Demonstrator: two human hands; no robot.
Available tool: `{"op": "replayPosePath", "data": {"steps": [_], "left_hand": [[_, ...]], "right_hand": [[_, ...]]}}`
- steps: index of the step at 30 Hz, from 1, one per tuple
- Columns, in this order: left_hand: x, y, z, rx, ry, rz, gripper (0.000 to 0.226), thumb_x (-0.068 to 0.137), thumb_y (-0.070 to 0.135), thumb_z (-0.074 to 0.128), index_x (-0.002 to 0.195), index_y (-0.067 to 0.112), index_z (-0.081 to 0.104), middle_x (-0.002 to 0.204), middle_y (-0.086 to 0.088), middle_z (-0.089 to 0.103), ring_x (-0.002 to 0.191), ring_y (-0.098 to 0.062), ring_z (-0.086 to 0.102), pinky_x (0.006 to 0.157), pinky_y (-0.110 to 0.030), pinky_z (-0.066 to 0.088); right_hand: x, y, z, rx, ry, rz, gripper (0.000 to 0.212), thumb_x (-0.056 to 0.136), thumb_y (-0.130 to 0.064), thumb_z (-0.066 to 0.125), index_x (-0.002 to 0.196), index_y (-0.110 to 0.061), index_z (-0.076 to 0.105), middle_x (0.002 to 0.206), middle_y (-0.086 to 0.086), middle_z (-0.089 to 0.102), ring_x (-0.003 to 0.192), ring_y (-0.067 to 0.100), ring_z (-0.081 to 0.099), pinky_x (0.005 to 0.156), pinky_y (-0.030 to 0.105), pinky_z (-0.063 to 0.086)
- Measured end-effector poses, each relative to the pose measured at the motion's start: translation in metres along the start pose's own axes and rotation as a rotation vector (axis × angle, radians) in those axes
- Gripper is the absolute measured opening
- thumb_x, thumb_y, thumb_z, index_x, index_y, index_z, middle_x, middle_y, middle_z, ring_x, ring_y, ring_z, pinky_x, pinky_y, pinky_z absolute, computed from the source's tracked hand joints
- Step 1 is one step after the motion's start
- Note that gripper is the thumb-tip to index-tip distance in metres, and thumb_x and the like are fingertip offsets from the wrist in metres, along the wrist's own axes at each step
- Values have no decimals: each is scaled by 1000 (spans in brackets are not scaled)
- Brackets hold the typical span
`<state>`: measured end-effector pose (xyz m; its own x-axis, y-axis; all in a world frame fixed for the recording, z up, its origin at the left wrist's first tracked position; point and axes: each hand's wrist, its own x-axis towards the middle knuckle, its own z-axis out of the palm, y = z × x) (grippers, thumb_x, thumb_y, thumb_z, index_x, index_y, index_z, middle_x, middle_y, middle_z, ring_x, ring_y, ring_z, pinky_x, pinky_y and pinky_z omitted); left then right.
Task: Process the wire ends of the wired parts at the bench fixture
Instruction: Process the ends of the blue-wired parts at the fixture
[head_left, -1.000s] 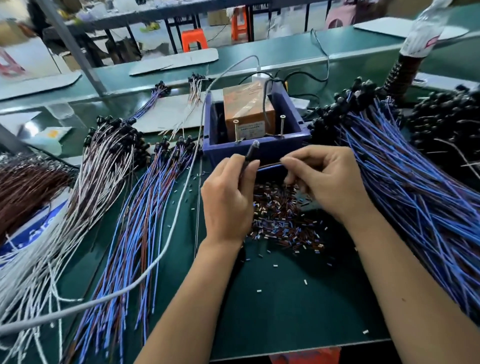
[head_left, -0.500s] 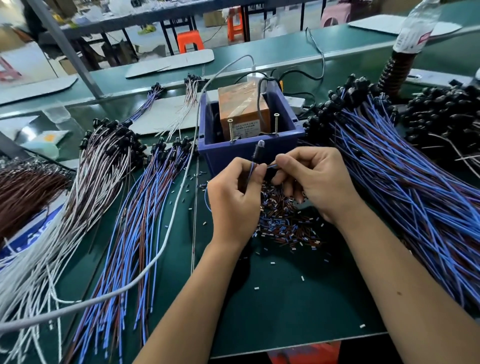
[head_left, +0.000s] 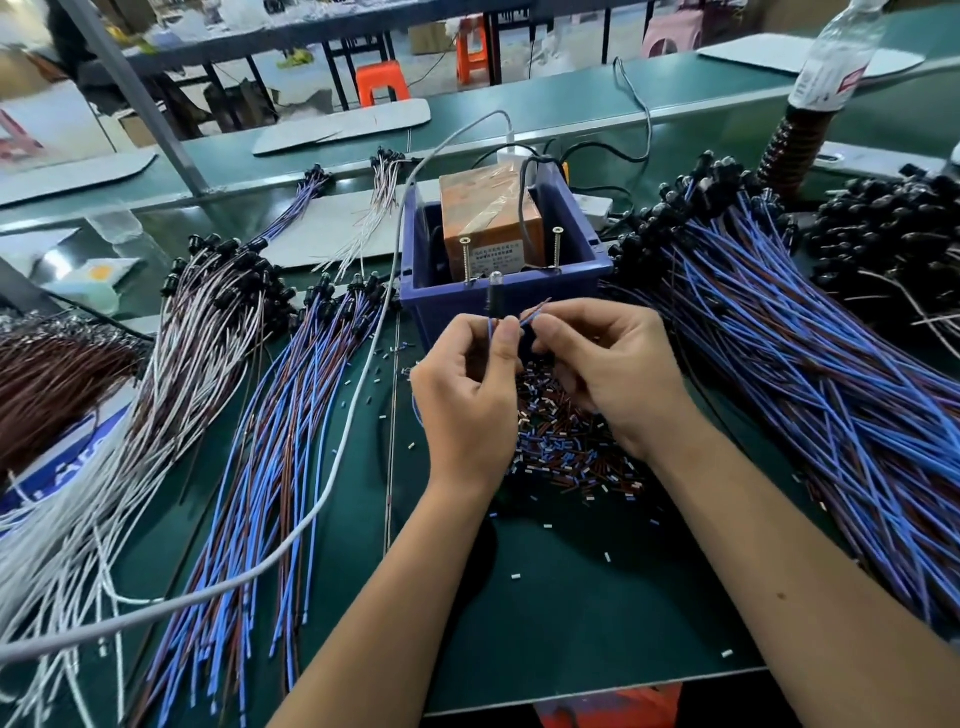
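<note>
A blue bin (head_left: 498, 300) holds the fixture, an orange taped box (head_left: 491, 218) with two upright screws at its front. Just in front of the bin, my left hand (head_left: 470, 395) grips a wired part (head_left: 493, 299) whose small black head points up toward the bin. My right hand (head_left: 608, 374) pinches the blue and brown wire ends (head_left: 535, 313) of that part between thumb and forefinger. The two hands nearly touch. Below them lies a pile of cut insulation bits (head_left: 561, 441).
A large heap of blue-and-brown wired parts (head_left: 810, 374) fills the right. Bundles of blue-brown (head_left: 270, 441) and white-brown wires (head_left: 171, 384) lie on the left, crossed by a grey cable (head_left: 332, 483). A bottle (head_left: 831, 57) stands far right.
Both hands have lifted slightly away from the bin's front. The right hand's fingers shifted along the wire ends, which now stick up free between the hands.
</note>
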<state>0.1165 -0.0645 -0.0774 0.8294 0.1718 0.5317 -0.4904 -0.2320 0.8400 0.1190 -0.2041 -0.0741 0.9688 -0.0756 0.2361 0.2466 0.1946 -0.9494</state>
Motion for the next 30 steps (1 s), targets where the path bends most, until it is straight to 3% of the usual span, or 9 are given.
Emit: {"op": "replayPosePath", "data": {"steps": [5,10,12,16,20,22,26,30], "left_hand": [[-2,1,2,38,-62,42,26,102,17,63,79,6,62,69,-2,61,63,-25,55,59,-44,47],[-3,5,1,290,39,253,15,97,11,70,85,2,66,88,-4,59,75,-14,52,66,-22,41],[-4,5,0,319,67,287,12,97,12,72,88,4,68,89,-3,59,76,-14,53,66,-23,42],[-1,5,-4,256,150,285,16,98,13,71,83,6,69,78,0,57,67,-13,50,58,-28,41],[4,6,-7,135,303,144,12,98,15,70,86,13,68,74,4,62,65,-14,57,58,-35,49],[6,6,-7,54,357,38,10,98,14,68,88,16,68,73,2,66,65,-16,64,62,-37,55],[11,6,-8,-67,363,-89,6,98,9,66,95,14,65,70,-6,68,59,-11,67,63,-23,53],[12,6,-8,-92,322,-100,5,98,5,66,98,10,67,65,-1,68,59,-11,69,65,-20,52]], "right_hand": [[-2,-2,7,79,43,45,5,89,-17,77,90,-13,79,63,9,62,42,9,45,35,17,29],[-2,-2,5,71,34,37,14,96,-11,72,85,-18,77,54,-1,53,41,8,43,35,17,30],[-2,-3,6,57,24,32,15,97,-10,71,85,-17,77,54,1,53,40,8,42,35,17,29],[0,-8,5,121,51,29,9,101,-10,64,93,-10,68,76,4,66,43,10,44,35,17,29],[1,-13,-1,202,54,-5,15,110,-16,49,95,-15,50,100,15,77,42,15,48,38,19,33],[0,-13,-2,103,83,-75,15,110,-17,50,96,-14,50,95,16,77,41,16,48,39,20,34],[0,-9,-2,-324,305,-317,12,104,-19,63,96,-12,68,74,3,72,52,12,58,52,28,46],[1,-10,1,-449,517,-429,13,102,-17,64,103,-16,77,77,-7,72,70,11,70,68,32,59]]}}
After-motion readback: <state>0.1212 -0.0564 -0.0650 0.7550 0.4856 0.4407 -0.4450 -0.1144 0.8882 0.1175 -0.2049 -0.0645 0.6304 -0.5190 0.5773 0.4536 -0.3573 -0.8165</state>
